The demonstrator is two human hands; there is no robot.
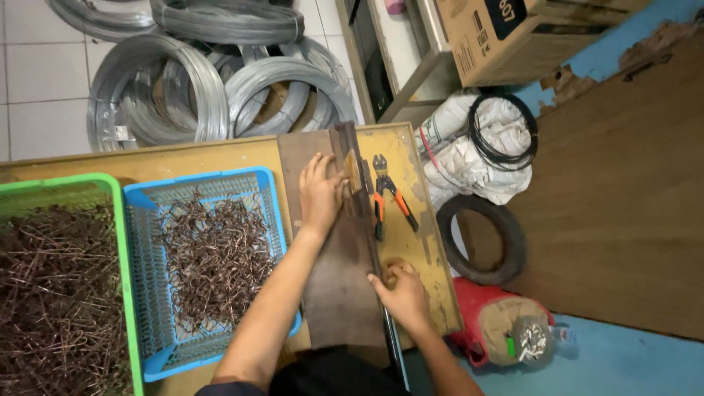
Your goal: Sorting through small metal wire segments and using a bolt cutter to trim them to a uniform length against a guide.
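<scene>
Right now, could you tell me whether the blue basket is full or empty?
Partly full: bent brown wire pieces cover the blue basket floor, its mesh walls showing above.

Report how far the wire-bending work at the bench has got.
Done: the green basket and blue basket both hold heaps of bent brown wire pieces. In hand: the left hand presses on the metal bending jig, and the right hand grips its long handle. Left: coils of grey wire lie unused on the floor; the cutters lie idle.
</scene>
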